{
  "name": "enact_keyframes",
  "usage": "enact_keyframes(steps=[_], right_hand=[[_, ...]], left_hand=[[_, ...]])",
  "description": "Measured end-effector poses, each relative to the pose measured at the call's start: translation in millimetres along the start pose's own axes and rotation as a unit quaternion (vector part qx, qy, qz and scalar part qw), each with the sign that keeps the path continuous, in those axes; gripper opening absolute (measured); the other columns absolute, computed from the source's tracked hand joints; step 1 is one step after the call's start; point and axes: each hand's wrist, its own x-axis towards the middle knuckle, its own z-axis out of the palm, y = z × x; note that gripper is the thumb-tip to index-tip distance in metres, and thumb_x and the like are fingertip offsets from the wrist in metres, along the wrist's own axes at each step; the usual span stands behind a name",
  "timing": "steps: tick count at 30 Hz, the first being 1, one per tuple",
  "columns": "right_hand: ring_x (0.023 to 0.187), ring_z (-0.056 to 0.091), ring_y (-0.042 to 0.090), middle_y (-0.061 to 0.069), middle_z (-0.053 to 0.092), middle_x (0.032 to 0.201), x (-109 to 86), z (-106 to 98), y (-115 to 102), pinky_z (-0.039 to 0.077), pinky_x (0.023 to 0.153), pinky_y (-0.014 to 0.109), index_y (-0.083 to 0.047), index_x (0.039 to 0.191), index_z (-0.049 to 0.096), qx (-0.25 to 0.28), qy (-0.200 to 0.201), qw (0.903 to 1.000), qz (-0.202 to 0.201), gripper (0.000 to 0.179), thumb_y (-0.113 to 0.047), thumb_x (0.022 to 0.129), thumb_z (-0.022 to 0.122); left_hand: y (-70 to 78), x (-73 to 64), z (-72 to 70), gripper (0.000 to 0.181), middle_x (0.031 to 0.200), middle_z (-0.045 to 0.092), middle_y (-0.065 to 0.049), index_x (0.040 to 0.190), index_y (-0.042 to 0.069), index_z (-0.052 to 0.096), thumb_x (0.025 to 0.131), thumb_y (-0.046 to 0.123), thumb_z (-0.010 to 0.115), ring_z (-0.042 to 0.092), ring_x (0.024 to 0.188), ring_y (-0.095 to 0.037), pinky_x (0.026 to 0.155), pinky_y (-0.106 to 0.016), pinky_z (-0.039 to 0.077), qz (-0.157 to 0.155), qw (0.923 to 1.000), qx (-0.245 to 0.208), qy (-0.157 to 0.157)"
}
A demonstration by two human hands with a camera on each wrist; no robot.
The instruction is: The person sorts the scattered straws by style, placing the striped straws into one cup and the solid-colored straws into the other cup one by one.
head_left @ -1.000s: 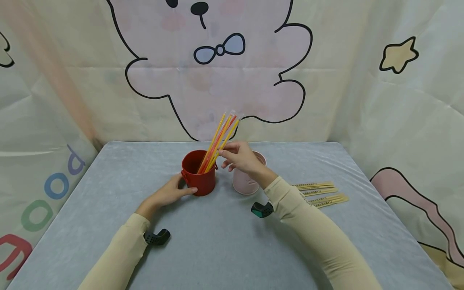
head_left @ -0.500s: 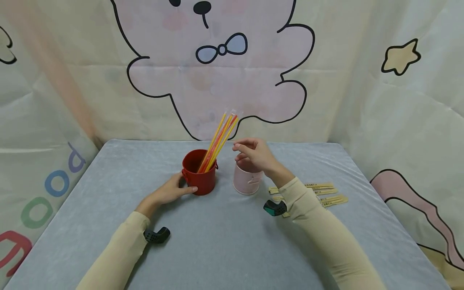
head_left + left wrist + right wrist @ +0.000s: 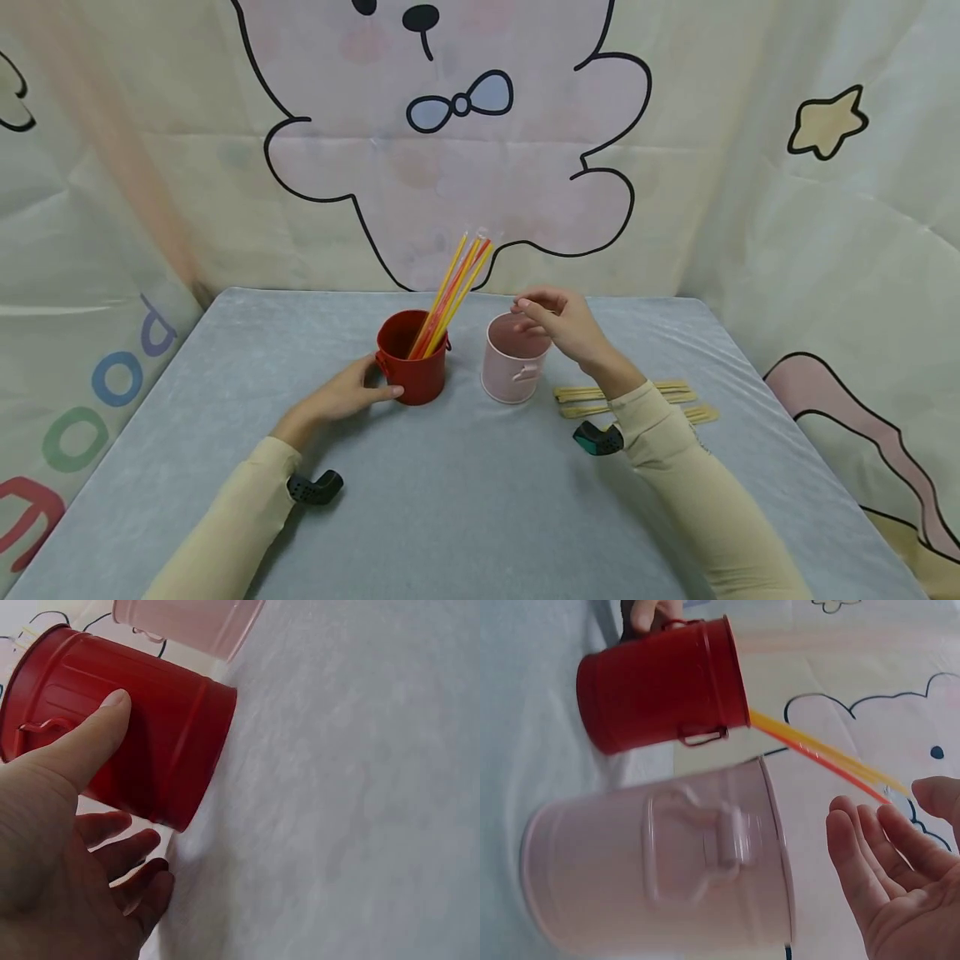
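A red bucket point(image 3: 412, 367) stands upright on the table, holding several yellow and red straws point(image 3: 450, 300) in clear wrapping that lean to the right. At its left side is my left hand point(image 3: 341, 396). In the left wrist view the thumb lies along the bucket's wall, while the other fingers are loosely bent and apart from it. Over the right rim of a pink bucket point(image 3: 510, 367), my right hand point(image 3: 558, 321) hovers with fingers loosely bent. Nothing shows between those fingers in the right wrist view.
Several long thin tan packets point(image 3: 585, 393) lie on the table to the right of the pink bucket, partly hidden beneath my right forearm. The blue-grey cloth point(image 3: 450, 508) covers the table. Behind it hangs a printed backdrop point(image 3: 450, 183).
My right hand has moved away from the straws, rightward across the pink bucket, uncovering its opening. My left hand has shifted slightly left at the red bucket. Both buckets have stayed put.
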Motion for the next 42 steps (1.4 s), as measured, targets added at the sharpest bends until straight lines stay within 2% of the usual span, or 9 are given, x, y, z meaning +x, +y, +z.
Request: enact_keyframes(steps=[2,9,12,18,24,31,37,42], right_hand=[[0.082,0.072,0.013,0.026,0.063,0.114,-4.3,-7,3,0.060,0.080,0.028,0.002,0.118,0.061,-0.001,0.006,1.0000,-0.004,0.032,-0.023,0.099,0.055],[0.082,0.072,0.016,-0.007,0.069,0.100,-17.2,-30,13,0.061,0.076,0.027,0.004,0.118,0.060,-0.003,0.028,0.9995,-0.014,0.033,-0.023,0.099,0.055],[0.081,0.072,0.013,-0.012,0.069,0.097,-20.9,-39,17,0.060,0.075,0.025,0.004,0.117,0.060,-0.012,0.034,0.9992,-0.016,0.033,-0.024,0.099,0.055],[0.081,0.070,0.008,-0.014,0.069,0.097,-28.6,-53,23,0.060,0.075,0.023,0.002,0.116,0.062,-0.041,0.044,0.9976,-0.033,0.031,-0.023,0.099,0.055],[0.082,0.070,0.008,-0.017,0.069,0.097,-39.8,-70,28,0.059,0.075,0.023,-0.002,0.114,0.064,-0.053,0.056,0.9962,-0.041,0.025,-0.020,0.099,0.055],[0.086,0.070,0.009,-0.017,0.069,0.102,-49.9,-85,41,0.059,0.077,0.022,0.001,0.118,0.062,-0.077,0.037,0.9958,-0.032,0.030,-0.021,0.099,0.053],[0.089,0.069,0.009,-0.016,0.068,0.104,-58.6,-95,52,0.058,0.079,0.022,0.001,0.119,0.061,-0.090,0.007,0.9957,-0.022,0.030,-0.020,0.100,0.052],[0.093,0.067,0.009,-0.016,0.067,0.106,-64.1,-108,60,0.057,0.082,0.021,-0.001,0.121,0.060,-0.101,-0.015,0.9947,-0.015,0.029,-0.019,0.101,0.049]], left_hand=[[1.0,-3.6,-3.3,0.089,0.160,0.027,-0.014,0.154,0.008,0.021,0.087,0.044,0.068,0.022,0.149,-0.037,0.119,-0.061,0.021,-0.008,0.9999,0.010,-0.001],[0.9,-17.6,-11.0,0.080,0.156,0.033,-0.018,0.153,0.014,0.023,0.090,0.039,0.066,0.031,0.143,-0.041,0.115,-0.064,0.028,-0.012,0.9994,0.031,0.009],[0.2,-23.2,-11.5,0.077,0.155,0.034,-0.019,0.152,0.015,0.025,0.090,0.038,0.066,0.034,0.141,-0.041,0.113,-0.063,0.031,-0.010,0.9990,0.039,0.019],[-1.3,-39.0,-12.1,0.068,0.149,0.043,-0.019,0.148,0.012,0.034,0.093,0.038,0.063,0.043,0.132,-0.039,0.105,-0.059,0.041,-0.008,0.9971,0.055,0.053],[2.0,-53.8,-11.6,0.060,0.144,0.049,-0.020,0.144,0.007,0.041,0.094,0.034,0.061,0.048,0.128,-0.040,0.101,-0.059,0.044,0.011,0.9951,0.062,0.076],[12.3,-64.6,-3.7,0.062,0.145,0.050,-0.015,0.144,0.011,0.041,0.092,0.035,0.064,0.049,0.129,-0.037,0.102,-0.057,0.046,0.004,0.9933,0.091,0.072],[21.1,-68.4,2.6,0.061,0.143,0.053,-0.012,0.143,0.011,0.044,0.091,0.035,0.065,0.052,0.126,-0.034,0.099,-0.053,0.048,0.021,0.9933,0.096,0.062],[28.9,-70.7,6.7,0.060,0.142,0.055,-0.009,0.142,0.011,0.046,0.092,0.039,0.063,0.054,0.125,-0.031,0.099,-0.050,0.048,0.031,0.9939,0.099,0.038]])
